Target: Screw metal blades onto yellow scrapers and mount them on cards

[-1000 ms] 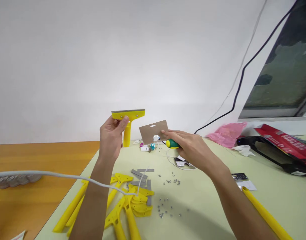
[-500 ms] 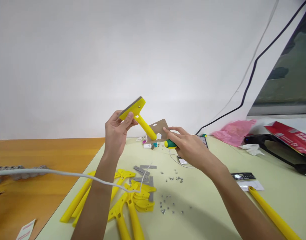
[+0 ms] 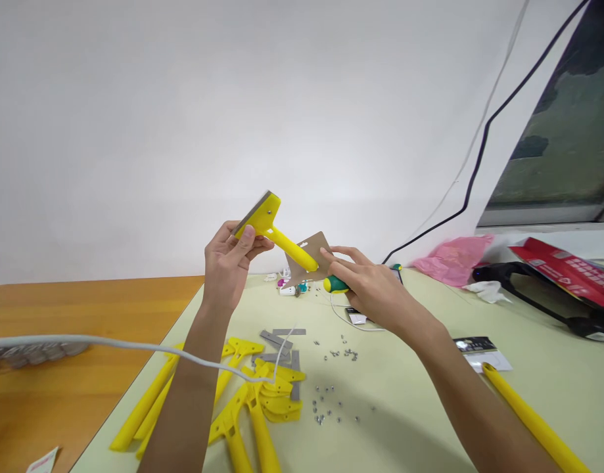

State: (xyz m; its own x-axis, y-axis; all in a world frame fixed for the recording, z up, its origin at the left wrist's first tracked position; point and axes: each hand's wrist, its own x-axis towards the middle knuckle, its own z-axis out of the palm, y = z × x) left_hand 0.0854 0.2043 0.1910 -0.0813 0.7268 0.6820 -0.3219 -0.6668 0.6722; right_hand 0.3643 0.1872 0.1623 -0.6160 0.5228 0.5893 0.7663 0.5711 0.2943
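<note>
My left hand grips a yellow scraper by its wide head, with a grey blade along the upper edge and a screw in its face. The handle slopes down to the right. My right hand pinches a brown cardboard hang card and also holds a screwdriver, whose green and yellow handle end pokes out below the fingers. The scraper's handle end lies at the card's round hole, now covered; whether it passes through I cannot tell.
Several yellow scraper parts, grey metal strips and small screws or nuts lie on the table. A white cable crosses the left foreground. At right are a yellow handle, a packet and pink plastic.
The scraper's handle end has moved right and onto the card's hole, which showed beside it before. Both hands keep their holds. The view has shifted slightly.
</note>
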